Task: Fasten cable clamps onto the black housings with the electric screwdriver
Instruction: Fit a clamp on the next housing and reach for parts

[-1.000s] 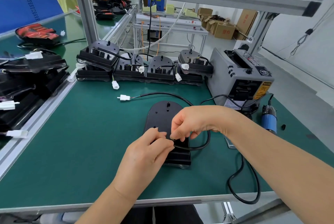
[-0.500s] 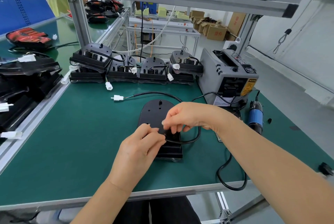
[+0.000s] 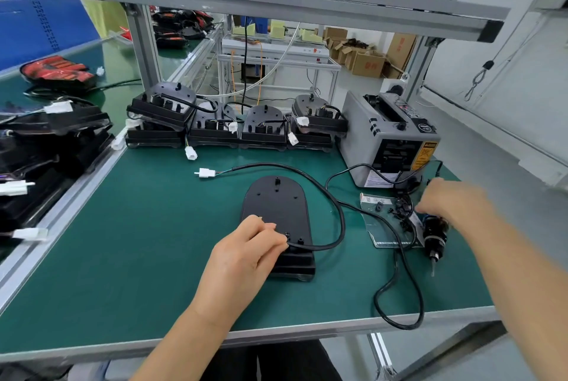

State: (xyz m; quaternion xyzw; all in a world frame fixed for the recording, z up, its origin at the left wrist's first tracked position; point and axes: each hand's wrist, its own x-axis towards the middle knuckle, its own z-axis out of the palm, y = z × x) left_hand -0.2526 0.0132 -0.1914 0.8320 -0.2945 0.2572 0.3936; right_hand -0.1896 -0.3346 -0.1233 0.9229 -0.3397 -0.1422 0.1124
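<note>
One black housing (image 3: 276, 208) lies flat mid-mat, well in front of the row of other housings (image 3: 215, 125). The left hand (image 3: 246, 248) sits on its near end, fingers curled, pinning the cable (image 3: 336, 217) down where it meets the body. The clamp itself is hidden under the fingers or too small to tell. The right hand (image 3: 448, 202) is out by the bag of small parts (image 3: 387, 227), just above the electric screwdriver (image 3: 435, 231) lying on the mat (image 3: 138, 242); too blurred to say if it grips anything. Prob. step: fetch driver &/or screw. To do it well: hold left-hand pressure even so cable & clamp hole don't drift, bring the bit down square to the housing, keep the loose black cord (image 3: 401, 327) out of the way, no trigger till the bit seats.
</note>
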